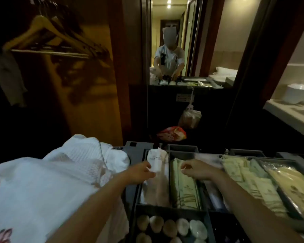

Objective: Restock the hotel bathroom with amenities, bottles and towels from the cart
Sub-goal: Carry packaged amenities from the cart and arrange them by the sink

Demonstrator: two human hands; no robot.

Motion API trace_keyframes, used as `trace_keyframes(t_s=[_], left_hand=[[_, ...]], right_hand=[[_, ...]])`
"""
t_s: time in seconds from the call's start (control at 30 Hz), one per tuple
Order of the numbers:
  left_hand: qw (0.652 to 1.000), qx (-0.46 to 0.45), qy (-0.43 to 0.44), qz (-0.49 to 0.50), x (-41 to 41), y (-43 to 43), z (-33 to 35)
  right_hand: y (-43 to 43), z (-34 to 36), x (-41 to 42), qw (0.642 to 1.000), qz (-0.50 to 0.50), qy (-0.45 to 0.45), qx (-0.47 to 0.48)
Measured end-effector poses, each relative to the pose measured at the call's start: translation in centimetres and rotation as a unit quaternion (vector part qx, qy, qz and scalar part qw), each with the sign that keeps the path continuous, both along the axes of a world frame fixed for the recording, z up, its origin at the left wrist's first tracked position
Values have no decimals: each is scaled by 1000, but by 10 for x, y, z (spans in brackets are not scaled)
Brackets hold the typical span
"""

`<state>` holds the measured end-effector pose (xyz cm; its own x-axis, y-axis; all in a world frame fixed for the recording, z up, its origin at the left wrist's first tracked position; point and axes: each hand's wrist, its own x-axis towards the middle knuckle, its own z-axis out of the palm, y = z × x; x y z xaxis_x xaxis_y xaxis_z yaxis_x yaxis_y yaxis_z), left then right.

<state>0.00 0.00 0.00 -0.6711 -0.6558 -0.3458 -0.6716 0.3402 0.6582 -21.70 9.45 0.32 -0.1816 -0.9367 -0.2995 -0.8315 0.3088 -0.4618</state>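
White paper sachet (pixel 156 160) pinched in left hand (pixel 142 171) | right hand (pixel 198 169) curled, grip unclear | risk: weak pinch slips, sachet drops among green packets (pixel 184 188) below right hand

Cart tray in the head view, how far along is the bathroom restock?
Nothing looks delivered yet. In hand: the left hand pinches a white paper-wrapped packet above the dark compartmented cart tray; the right hand hovers over pale green sachets, grip unclear. Left: white textured towels and round wrapped items sit on the cart, not yet on the pale bathroom counter.
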Motion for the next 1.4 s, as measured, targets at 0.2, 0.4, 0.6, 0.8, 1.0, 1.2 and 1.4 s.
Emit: trace_keyframes(t_s=[0.2,0.4,0.6,0.8,1.0,1.2,1.4], left_hand=[[995,-2,60,78,-27,-4,-31],[989,-71,48,119,-39,-3,-50],[980,-141,-16,139,-43,-7,-59],[978,-163,-13,133,-43,-7,-67],[955,-241,44,169,-39,12,-74],[949,-239,82,189,-37,22,-72],[952,-91,196,214,-33,34,-49]], right_hand=[[-24,-42,-20,997,3,79,27],[-43,-68,-29,995,-31,89,-9],[-44,-80,-32,994,-36,96,-48],[-46,-80,-23,996,-65,41,-48],[-42,-78,-18,989,-89,20,-117],[-31,-88,-5,961,-111,-3,-255],[-24,-74,1,922,-195,-125,-311]])
